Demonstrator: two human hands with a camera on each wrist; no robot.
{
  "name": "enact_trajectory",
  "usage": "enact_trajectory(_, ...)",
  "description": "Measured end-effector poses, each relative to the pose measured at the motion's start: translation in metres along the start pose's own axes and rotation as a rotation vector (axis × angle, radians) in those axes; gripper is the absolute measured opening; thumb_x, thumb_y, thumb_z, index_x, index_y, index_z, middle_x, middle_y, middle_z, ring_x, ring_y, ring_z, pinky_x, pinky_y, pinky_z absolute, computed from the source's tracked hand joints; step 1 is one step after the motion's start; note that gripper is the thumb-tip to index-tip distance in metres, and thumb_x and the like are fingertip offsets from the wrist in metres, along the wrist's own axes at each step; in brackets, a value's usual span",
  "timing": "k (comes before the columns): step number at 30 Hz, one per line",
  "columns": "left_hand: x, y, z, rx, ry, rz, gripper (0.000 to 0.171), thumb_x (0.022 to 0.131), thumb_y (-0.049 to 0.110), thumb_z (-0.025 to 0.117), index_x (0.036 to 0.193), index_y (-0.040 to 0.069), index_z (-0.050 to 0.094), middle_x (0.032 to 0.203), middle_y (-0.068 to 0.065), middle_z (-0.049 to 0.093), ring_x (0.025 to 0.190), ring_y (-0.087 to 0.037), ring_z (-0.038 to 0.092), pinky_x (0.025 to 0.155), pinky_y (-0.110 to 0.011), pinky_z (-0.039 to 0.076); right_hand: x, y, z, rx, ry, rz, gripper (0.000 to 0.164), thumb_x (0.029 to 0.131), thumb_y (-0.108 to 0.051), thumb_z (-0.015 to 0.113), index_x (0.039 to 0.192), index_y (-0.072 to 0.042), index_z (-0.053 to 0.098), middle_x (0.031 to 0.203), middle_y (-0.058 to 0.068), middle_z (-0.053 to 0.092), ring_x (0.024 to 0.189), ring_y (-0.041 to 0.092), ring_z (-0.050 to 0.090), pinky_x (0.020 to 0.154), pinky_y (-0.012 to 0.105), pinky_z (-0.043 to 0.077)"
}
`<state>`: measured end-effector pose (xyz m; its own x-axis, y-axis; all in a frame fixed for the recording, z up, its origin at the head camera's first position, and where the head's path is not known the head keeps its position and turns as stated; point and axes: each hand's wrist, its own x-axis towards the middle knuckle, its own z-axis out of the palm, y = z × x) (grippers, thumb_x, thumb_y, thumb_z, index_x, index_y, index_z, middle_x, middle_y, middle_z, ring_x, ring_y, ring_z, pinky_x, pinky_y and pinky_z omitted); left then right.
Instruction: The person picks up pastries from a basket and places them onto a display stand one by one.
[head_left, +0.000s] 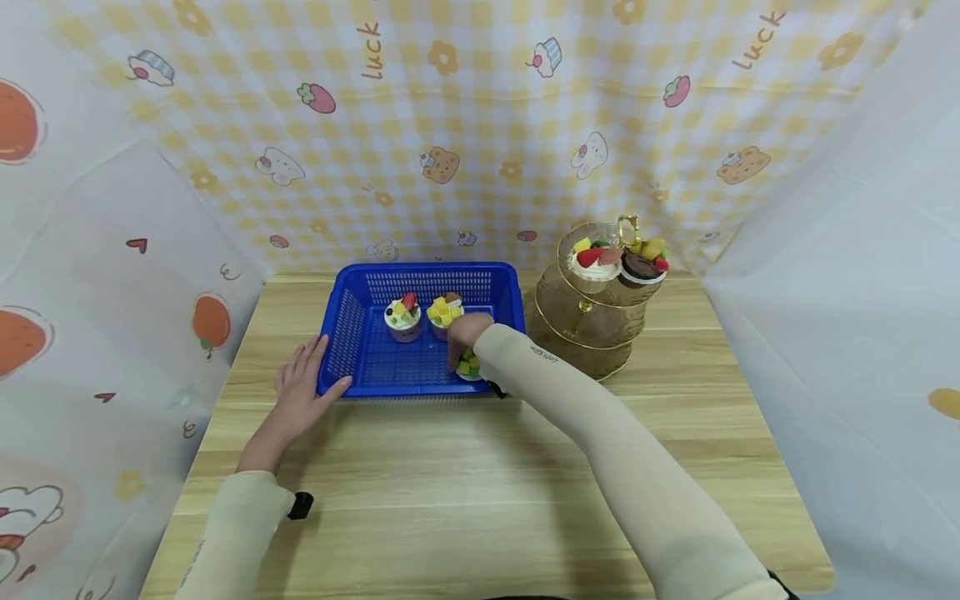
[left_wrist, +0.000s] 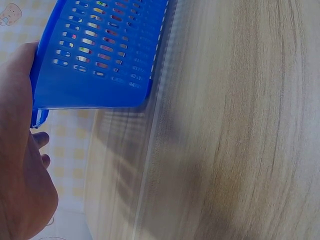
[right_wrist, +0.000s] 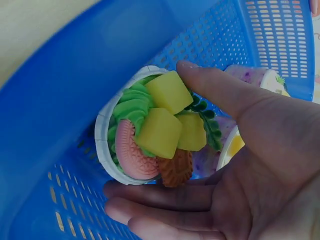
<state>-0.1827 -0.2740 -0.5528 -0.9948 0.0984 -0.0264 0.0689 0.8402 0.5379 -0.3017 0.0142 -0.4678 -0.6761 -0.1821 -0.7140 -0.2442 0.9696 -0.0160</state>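
A blue plastic basket (head_left: 397, 390) stands on the table with several toy dessert cups in it. My left hand (head_left: 302, 387) rests on its left end, with the thumb by the front corner. In the right wrist view, my right hand (right_wrist: 240, 150) holds a dessert cup (right_wrist: 157, 130) with green cream, yellow cubes, a pink piece and a brown biscuit, thumb and fingers on opposite sides. This cup is at the basket's front right. Farther back stand a cup with a strawberry piece (head_left: 405, 320) and a cup with yellow cubes (head_left: 444, 310), partly behind my right hand.
Right of the basket stands a three-tier clear stand (head_left: 592, 308) with gold rims. Its top tier bears a cream dessert cup (head_left: 595, 265) and a chocolate-topped one (head_left: 641, 267). A checked cloth (head_left: 480, 125) hangs behind the wooden table (head_left: 420, 500).
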Motion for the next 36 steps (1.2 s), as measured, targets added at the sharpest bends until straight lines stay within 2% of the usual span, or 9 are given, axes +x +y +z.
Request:
enact_trajectory(6, 0.0, 0.0, 0.0, -0.005, -0.003, -0.005, 0.088, 0.098, 0.053, 0.051, 0.161, 0.018, 0.0, 0.165, -0.025, 0.008, 0.152, -0.048, -0.002, 0.112, -0.075, 0.0, 0.0, 0.002, 0.009, -0.092, 0.086, -0.072, 0.049, 0.085, -0.049, 0.074, 0.123, -0.019, 0.071, 0.129, 0.002, 0.067, 0.116, 0.016, 0.06, 0.106, 0.034, 0.047)
enact_trajectory(10, 0.0, 0.0, 0.001, -0.007, -0.005, -0.003, 0.089, 0.098, 0.053, 0.051, 0.161, 0.018, 0.0, 0.165, -0.025, 0.008, 0.152, -0.048, -0.002, 0.112, -0.075, 0.0, 0.002, 0.0, 0.013, -0.149, 0.124, -0.069, 0.048, 0.085, -0.051, 0.073, 0.122, -0.02, 0.072, 0.127, 0.002, 0.068, 0.115, 0.016, 0.061, 0.101, 0.034, 0.051)
enact_trajectory(17, 0.0, -0.001, 0.002, -0.012, 0.003, 0.001, 0.089, 0.097, 0.052, 0.052, 0.161, 0.017, 0.001, 0.165, -0.024, 0.009, 0.152, -0.048, -0.002, 0.112, -0.074, 0.0, 0.005, -0.002, 0.014, -0.186, 0.13, -0.054, 0.04, 0.085, -0.046, 0.074, 0.117, -0.021, 0.073, 0.119, 0.0, 0.07, 0.109, 0.014, 0.062, 0.098, 0.032, 0.053)
enact_trajectory(24, 0.001, -0.002, 0.003, -0.01, 0.008, -0.001, 0.089, 0.097, 0.053, 0.052, 0.161, 0.018, 0.001, 0.165, -0.024, 0.009, 0.152, -0.048, -0.001, 0.112, -0.075, 0.0, 0.006, -0.001, 0.009, -0.181, 0.084, -0.062, 0.035, 0.084, -0.038, 0.076, 0.115, -0.022, 0.074, 0.121, -0.001, 0.068, 0.11, 0.013, 0.061, 0.101, 0.031, 0.05)
enact_trajectory(32, 0.001, -0.002, 0.003, -0.009, 0.015, 0.005, 0.088, 0.097, 0.052, 0.052, 0.161, 0.018, 0.001, 0.165, -0.024, 0.009, 0.151, -0.05, 0.001, 0.111, -0.074, 0.0, 0.009, -0.004, -0.004, -0.079, -0.054, 0.024, 0.043, 0.082, -0.032, 0.08, 0.122, -0.02, 0.069, 0.127, 0.0, 0.064, 0.115, 0.013, 0.058, 0.101, 0.029, 0.051)
enact_trajectory(36, 0.001, -0.002, 0.003, -0.007, 0.013, 0.004, 0.088, 0.097, 0.052, 0.052, 0.161, 0.018, 0.001, 0.165, -0.024, 0.008, 0.15, -0.05, 0.002, 0.111, -0.075, 0.001, 0.009, -0.003, -0.003, -0.069, -0.055, 0.019, 0.041, 0.081, -0.031, 0.08, 0.119, -0.021, 0.071, 0.128, -0.001, 0.064, 0.116, 0.013, 0.057, 0.104, 0.03, 0.049)
